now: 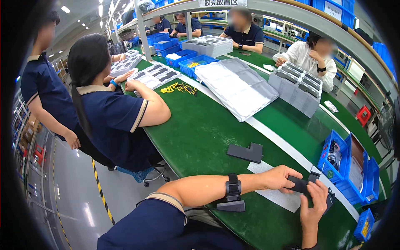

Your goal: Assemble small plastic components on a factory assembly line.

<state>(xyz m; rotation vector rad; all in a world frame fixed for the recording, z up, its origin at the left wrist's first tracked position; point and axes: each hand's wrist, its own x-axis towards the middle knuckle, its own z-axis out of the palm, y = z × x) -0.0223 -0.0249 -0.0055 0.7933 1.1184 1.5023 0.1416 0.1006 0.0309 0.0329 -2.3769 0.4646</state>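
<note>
My left hand (276,178), with a black band and a small device on its wrist, grips one end of a dark grey flat plastic part (298,185). At the other end of this part is my right hand (315,203), its fingers bent against it and its thumb nearer me. A small black piece (313,176) sticks up beyond the right fingertips; whether it joins the part I cannot tell. Beneath my left hand lies a whitish sheet (281,200) on the green table. A dark grey L-shaped plastic part (246,152) rests to the left of it.
Stacked clear trays (237,85) and a stack of trays with dark parts (296,87) stand farther back. Blue bins (348,166) line the right side. A seated co-worker (110,96) is at the left, near yellow-and-black pieces (179,88). Others sit across the table.
</note>
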